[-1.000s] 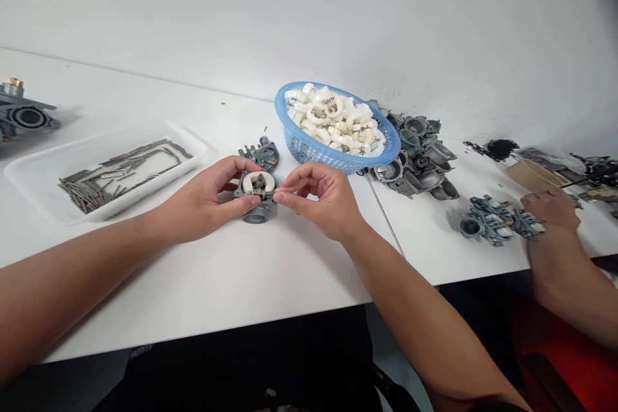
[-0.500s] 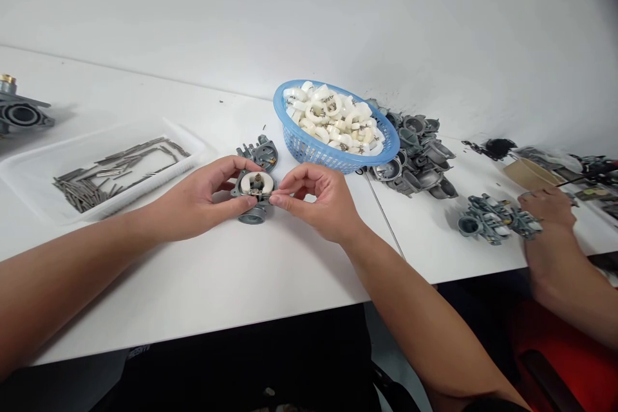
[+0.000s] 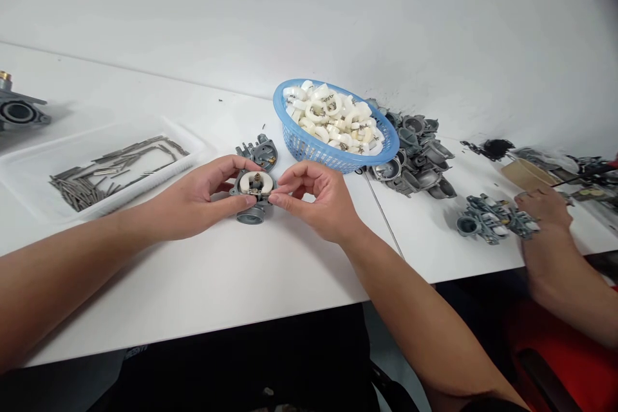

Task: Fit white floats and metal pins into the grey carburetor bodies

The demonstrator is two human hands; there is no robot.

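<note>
Head view: the carburetor [image 3: 255,193] sits between the hands, long axis running away from the person, the left hand [image 3: 193,199] clasping its left side while the right hand [image 3: 316,203] pinches thumb and forefinger [image 3: 276,199] together on its right edge, beside the white float [image 3: 252,181].

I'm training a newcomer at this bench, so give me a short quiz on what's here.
1. True or false: the blue plastic basket holds white carburetor floats.
2. What lies in the white tray? A) metal pins B) white floats C) carburetor bodies
3. What do the person's left hand and right hand hold between them?

Key: 1 true; 2 A; 3 a carburetor body.
</note>
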